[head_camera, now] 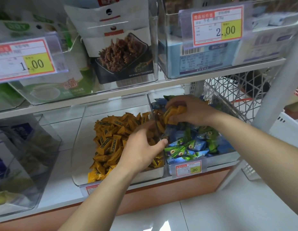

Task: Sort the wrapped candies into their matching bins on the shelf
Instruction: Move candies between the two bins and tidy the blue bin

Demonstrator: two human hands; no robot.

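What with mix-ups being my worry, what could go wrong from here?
The right hand grips a loose bunch of orange-wrapped candies above the clear plastic bin of blue-and-green wrapped candies; one may slip out and land there. The left hand is right at the clear wall between the bins, so it might knock orange pieces across.

Right hand point(190, 110) grips orange candies point(171, 114) above blue-green candy bin point(218, 160); left hand point(141, 149) on orange candy pile point(109, 139).
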